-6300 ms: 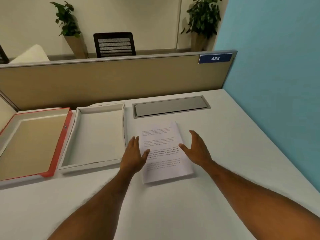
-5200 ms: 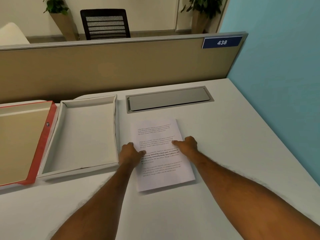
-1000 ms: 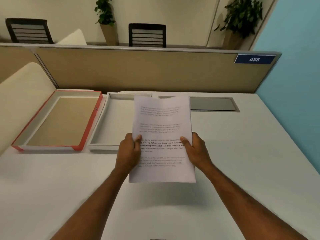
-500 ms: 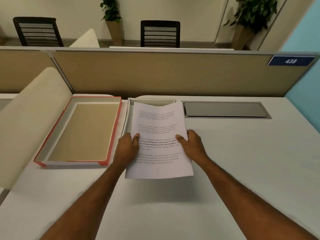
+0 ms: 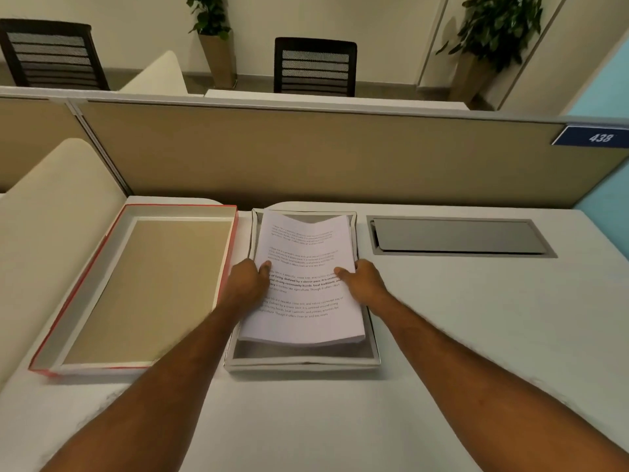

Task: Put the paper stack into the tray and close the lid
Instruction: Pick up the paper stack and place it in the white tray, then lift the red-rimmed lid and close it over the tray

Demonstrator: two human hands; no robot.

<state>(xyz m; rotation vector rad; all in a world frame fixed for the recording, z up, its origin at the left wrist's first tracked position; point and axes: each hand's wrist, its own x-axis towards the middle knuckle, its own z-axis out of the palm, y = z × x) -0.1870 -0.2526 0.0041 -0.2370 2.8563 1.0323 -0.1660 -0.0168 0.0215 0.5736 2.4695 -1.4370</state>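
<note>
A white printed paper stack [image 5: 303,264] hangs just over the white tray [image 5: 303,364] in the middle of the desk, its near edge above the tray floor with a shadow under it. My left hand [image 5: 246,284] grips the stack's left edge, thumb on top. My right hand [image 5: 360,282] grips its right edge the same way. The red-rimmed lid [image 5: 143,287] lies upturned to the left of the tray, showing its tan inside.
A grey metal cable flap [image 5: 459,236] is set in the desk right of the tray. A tan partition [image 5: 306,155] closes the back and a blue wall the right. A cream rounded panel [image 5: 44,212] stands left of the lid.
The paper stack has moved left and down with both hands, from over the desk to inside the tray's outline. The view has shifted left.
</note>
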